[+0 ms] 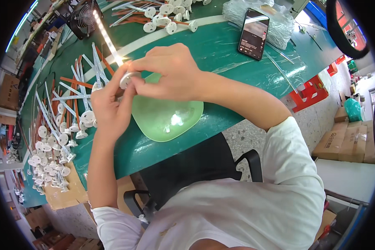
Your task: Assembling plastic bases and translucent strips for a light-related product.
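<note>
Both hands meet above the green table (225, 83), on a small white round cap (126, 81). My left hand (111, 102) closes on the cap from the left. My right hand (173, 73) pinches at the cap's right side with thumb and fingers. A glowing LED strip (107, 35) rises from the fingers toward the upper left; the fingers hide where it meets the cap. Beneath my right hand lies a light green plastic bowl (154, 132), partly covered by the hands. At my left spreads a large heap of strips with white round caps (52, 156).
More capped strips (166, 12) lie at the far side. A phone with a lit screen (253, 34) rests against clear plastic bags (277, 25). A small fan (84, 21) stands far left. A black chair (191, 160) is before me; a red stool (308, 93) stands right.
</note>
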